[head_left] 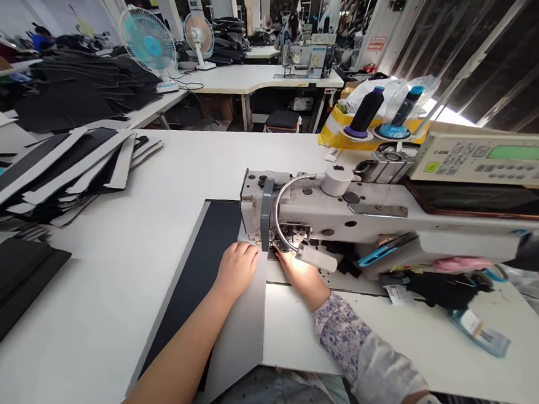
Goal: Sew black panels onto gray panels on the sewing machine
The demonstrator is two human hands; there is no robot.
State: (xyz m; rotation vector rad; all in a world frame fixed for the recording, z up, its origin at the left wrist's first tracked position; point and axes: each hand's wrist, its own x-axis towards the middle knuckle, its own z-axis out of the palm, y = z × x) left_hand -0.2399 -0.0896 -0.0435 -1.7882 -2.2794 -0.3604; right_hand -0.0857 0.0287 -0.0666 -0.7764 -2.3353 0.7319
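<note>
A sewing machine point(324, 212) with a small lit lamp stands on the white table. Under its head lies a long dark panel point(200, 265) with light grey edges, reaching toward my body. My left hand point(238, 269) rests flat on the grey strip point(241, 335) just left of the needle area, fingers extended and pressing on it. Beside the needle, on the right, is my right hand point(299, 275), under the lamp; its fingertips reach to the material's edge and are partly hidden by the lamp and machine head, so what they hold cannot be made out.
Stacked grey and black pieces point(82, 170) lie at the left, with a folded black piece point(9, 288) nearer. Thread cones point(368, 110) and a control panel point(489, 157) are at the right, black scraps point(443, 288) below. Fans point(149, 40) and a person point(291, 30) are farther back.
</note>
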